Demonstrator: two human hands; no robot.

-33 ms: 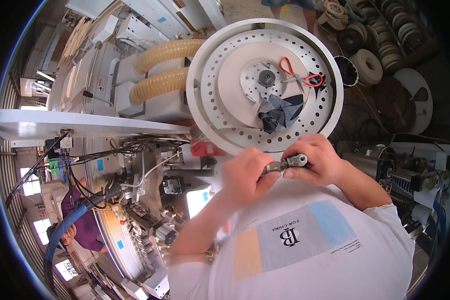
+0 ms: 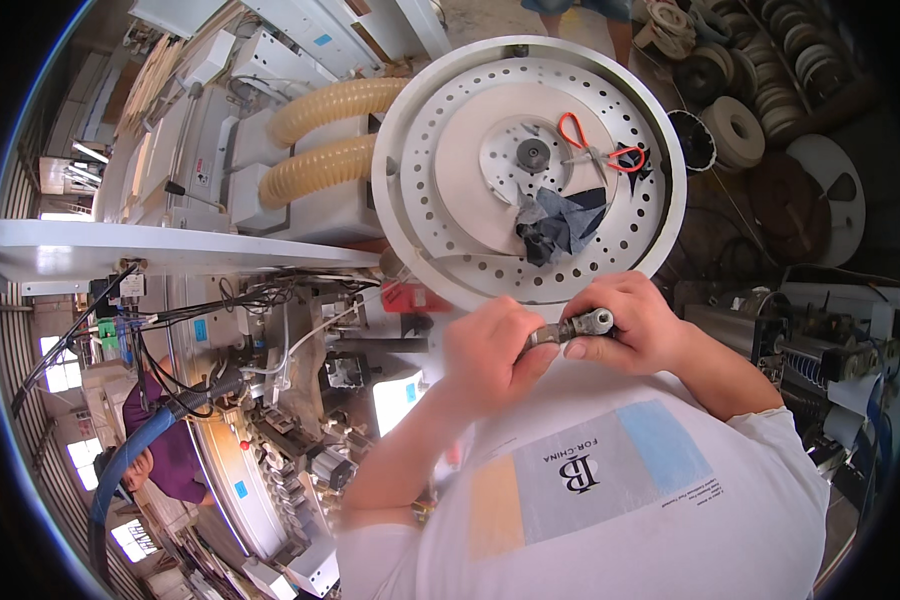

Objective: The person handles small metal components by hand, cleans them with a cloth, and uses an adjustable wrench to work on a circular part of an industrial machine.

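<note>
Close to my chest, my left hand [image 2: 497,348] and my right hand [image 2: 630,322] both grip a small metal fitting [image 2: 571,328]. It is a short grey cylinder with a round, holed end that shows by my right thumb. My fingers wrap round it from both sides and hide part of its body. Just beyond my hands is a large white round tray [image 2: 390,215] with a ring of holes and a pale roll of edge strip [image 2: 460,185] in it. Red-handled scissors [image 2: 595,155] and crumpled dark grey cloth [image 2: 560,225] lie on the roll.
Two ribbed yellow hoses [image 2: 320,172] run left of the tray. A white beam [image 2: 170,248] crosses at the left, above black cables and machine parts. Another person in purple [image 2: 175,455] is at the lower left. Rolls of strip [image 2: 735,135] stand at the upper right.
</note>
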